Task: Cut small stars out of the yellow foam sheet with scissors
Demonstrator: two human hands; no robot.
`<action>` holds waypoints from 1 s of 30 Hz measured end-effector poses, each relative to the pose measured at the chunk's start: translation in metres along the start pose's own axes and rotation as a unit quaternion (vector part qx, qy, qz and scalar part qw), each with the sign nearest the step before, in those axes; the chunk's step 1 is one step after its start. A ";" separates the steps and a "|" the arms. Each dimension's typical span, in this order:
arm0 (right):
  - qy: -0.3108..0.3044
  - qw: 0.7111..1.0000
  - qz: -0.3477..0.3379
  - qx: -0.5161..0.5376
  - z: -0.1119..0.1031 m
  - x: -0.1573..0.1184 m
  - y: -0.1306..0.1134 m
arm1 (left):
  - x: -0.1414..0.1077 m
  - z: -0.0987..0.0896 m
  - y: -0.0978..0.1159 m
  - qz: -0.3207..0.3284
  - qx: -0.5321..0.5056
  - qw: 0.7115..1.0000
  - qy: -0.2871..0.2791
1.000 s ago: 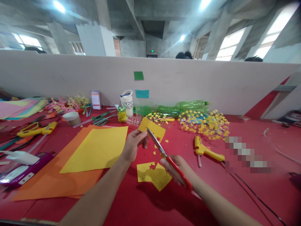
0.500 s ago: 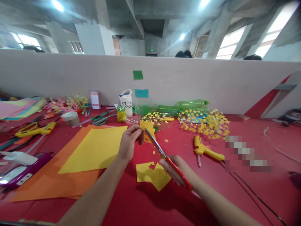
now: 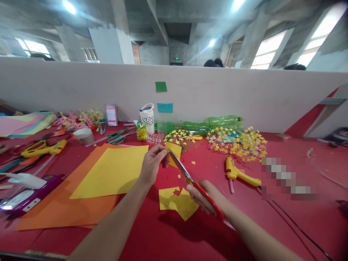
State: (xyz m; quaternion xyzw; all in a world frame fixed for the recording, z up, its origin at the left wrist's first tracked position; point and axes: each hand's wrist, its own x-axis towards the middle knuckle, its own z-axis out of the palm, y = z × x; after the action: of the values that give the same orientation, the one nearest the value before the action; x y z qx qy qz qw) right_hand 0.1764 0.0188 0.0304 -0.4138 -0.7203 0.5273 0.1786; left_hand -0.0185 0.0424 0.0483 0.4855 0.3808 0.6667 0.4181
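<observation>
Between its thumb and fingers, my left hand (image 3: 152, 163) pinches a small piece of yellow paper (image 3: 176, 148). My right hand (image 3: 195, 197) is wrapped around the red handles of a pair of scissors (image 3: 182, 166). The blades lie against the yellow paper, with their tips close to my left fingertips. Below the scissors, a yellow paper piece with a star-shaped hole (image 3: 166, 203) lies on the red table, and another yellow piece (image 3: 186, 208) overlaps it. A small yellow scrap (image 3: 179, 176) and a loose yellow star (image 3: 193, 162) rest nearby.
Large yellow (image 3: 108, 172) and orange sheets (image 3: 65, 195) lie left. A yellow glue gun (image 3: 241, 176) trails its cord on the right. Green plastic bottles (image 3: 197, 127), star garlands (image 3: 244, 145) and a white cup (image 3: 147, 121) stand along the partition (image 3: 217, 94).
The view has shifted slightly, moving everything a little to the right. The paper in my left hand is tilted a bit differently against the scissor blades. Both grips stay the same.
</observation>
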 end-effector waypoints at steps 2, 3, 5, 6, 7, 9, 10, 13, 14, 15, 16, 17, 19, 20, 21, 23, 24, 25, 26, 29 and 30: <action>0.001 1.000 0.021 0.014 0.001 0.001 0.002 | 0.000 0.000 0.000 0.000 0.000 1.000 -0.005; 0.003 0.999 0.035 0.019 0.001 0.001 0.003 | 0.000 0.000 0.000 -0.001 -0.001 1.000 -0.006; 0.007 0.998 0.054 0.023 0.002 0.002 0.006 | 0.000 0.000 0.000 -0.003 0.001 1.000 -0.005; 0.009 0.998 0.056 0.024 0.002 0.003 0.006 | 0.000 0.000 0.000 -0.004 0.003 1.000 -0.003; 0.011 0.998 0.055 0.023 0.002 0.003 0.007 | 0.000 0.000 0.001 -0.005 0.005 1.000 -0.001; 0.015 0.998 0.052 0.017 0.002 0.003 0.006 | 0.000 0.000 0.000 -0.006 0.006 1.000 0.003; 0.017 0.998 0.052 0.013 0.002 0.003 0.005 | 0.000 0.000 0.000 -0.006 0.005 1.000 0.004; 0.019 0.998 0.054 0.009 0.001 0.002 0.001 | 0.001 0.000 0.000 -0.007 0.002 1.000 0.004; 0.018 0.998 0.052 0.014 0.001 0.001 0.000 | 0.001 0.000 0.000 -0.006 0.000 1.000 0.004; 0.017 0.998 0.050 0.021 0.001 0.001 -0.001 | 0.001 0.000 0.000 -0.006 -0.001 1.000 0.004; 0.016 0.998 0.049 0.027 0.001 0.001 -0.001 | 0.001 -0.001 0.000 -0.005 -0.002 1.000 0.004; 0.015 0.998 0.046 0.031 0.001 0.001 -0.001 | 0.001 -0.001 0.000 -0.005 -0.002 1.000 0.005; 0.016 0.998 0.047 0.033 0.002 0.001 0.001 | 0.001 -0.001 -0.001 -0.004 -0.003 1.000 0.004; 0.019 0.998 0.049 0.031 0.002 0.001 0.001 | 0.001 -0.001 -0.001 -0.003 -0.003 1.000 0.002; 0.022 0.998 0.052 0.028 0.002 0.001 0.002 | 0.001 -0.001 -0.001 -0.002 -0.004 1.000 0.001; 0.026 0.998 0.052 0.024 0.002 0.001 0.002 | 0.001 -0.002 -0.001 0.001 -0.006 1.000 -0.003; 0.025 0.998 0.050 0.023 0.002 0.001 0.001 | 0.001 -0.002 -0.001 0.001 -0.006 1.000 -0.005; 0.022 0.998 0.049 0.022 0.002 0.001 0.001 | 0.001 -0.002 0.000 0.000 -0.006 1.000 -0.006; 0.019 0.998 0.048 0.021 0.001 0.000 0.000 | 0.001 -0.002 0.000 -0.001 -0.007 1.000 -0.005; 0.017 0.998 0.051 0.015 0.000 0.000 -0.001 | 0.001 -0.002 -0.001 -0.003 -0.009 1.000 -0.003; 0.017 0.998 0.051 0.014 0.000 0.000 -0.001 | 0.001 -0.003 -0.001 -0.003 -0.011 1.000 -0.004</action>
State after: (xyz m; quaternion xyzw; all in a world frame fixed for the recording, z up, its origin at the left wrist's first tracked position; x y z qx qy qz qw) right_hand 0.1758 0.0191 0.0317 -0.4561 -0.6879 0.5387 0.1693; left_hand -0.0209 0.0436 0.0467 0.4822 0.3739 0.6675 0.4268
